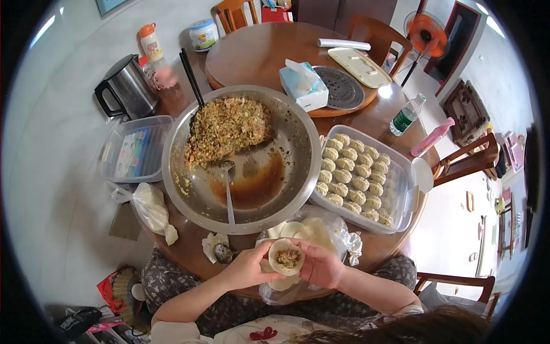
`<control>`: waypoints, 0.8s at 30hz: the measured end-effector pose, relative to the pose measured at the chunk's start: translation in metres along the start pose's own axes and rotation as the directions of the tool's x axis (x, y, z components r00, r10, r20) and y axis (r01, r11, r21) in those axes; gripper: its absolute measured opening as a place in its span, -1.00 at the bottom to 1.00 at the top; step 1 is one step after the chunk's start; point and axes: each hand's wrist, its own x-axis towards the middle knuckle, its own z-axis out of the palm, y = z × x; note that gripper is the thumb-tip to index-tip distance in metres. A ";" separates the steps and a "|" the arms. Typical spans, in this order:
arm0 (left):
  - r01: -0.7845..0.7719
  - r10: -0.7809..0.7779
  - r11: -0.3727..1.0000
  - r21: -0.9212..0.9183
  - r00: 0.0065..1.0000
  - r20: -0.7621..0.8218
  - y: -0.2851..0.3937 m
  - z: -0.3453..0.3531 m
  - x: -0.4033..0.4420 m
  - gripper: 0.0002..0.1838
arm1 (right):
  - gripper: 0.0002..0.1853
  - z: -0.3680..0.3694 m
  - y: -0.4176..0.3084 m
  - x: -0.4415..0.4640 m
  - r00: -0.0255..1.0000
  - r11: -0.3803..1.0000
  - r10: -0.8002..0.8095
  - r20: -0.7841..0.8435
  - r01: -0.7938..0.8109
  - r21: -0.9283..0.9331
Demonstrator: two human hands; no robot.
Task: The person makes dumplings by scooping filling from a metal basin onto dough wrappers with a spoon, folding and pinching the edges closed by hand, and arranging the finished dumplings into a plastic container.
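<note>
Between my two hands is a round dough wrapper (286, 257) with a mound of chopped filling in its middle. My left hand (250, 267) grips its left edge, and my right hand (321, 264) holds the right side. Under and behind them, more flat wrappers (313, 230) lie in a plastic bag. A large steel bowl (298, 189) stands beyond, with chopped filling (229, 129) heaped at its back left, brown liquid, a metal spoon (230, 195) and black chopsticks (191, 78). To the right, pleated dumplings (360, 183) sit in rows in a plastic container (405, 198).
Left of the bowl are an empty plastic box (159, 143), a kettle (127, 86) and a bag of dough (150, 206). A spoon (222, 252) lies near my left hand. Tissues (305, 86), a bottle (407, 114) and a pink bottle (432, 137) stand farther back.
</note>
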 end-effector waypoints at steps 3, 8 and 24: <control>0.011 -0.010 0.999 -0.040 1.000 0.018 -0.005 0.001 0.001 -0.32 | -0.44 0.002 0.002 -0.001 1.000 1.000 0.009 -0.021 -0.009 -0.010; 0.028 -0.026 0.999 -0.043 0.998 0.056 -0.006 0.000 0.004 -0.33 | -0.38 -0.003 0.004 0.001 1.000 1.000 0.010 0.030 -0.010 0.016; 0.008 -0.010 0.856 -0.518 1.000 -0.001 -0.032 0.011 -0.001 -0.45 | -0.44 0.002 -0.001 0.000 0.996 0.970 0.006 0.093 0.017 -0.241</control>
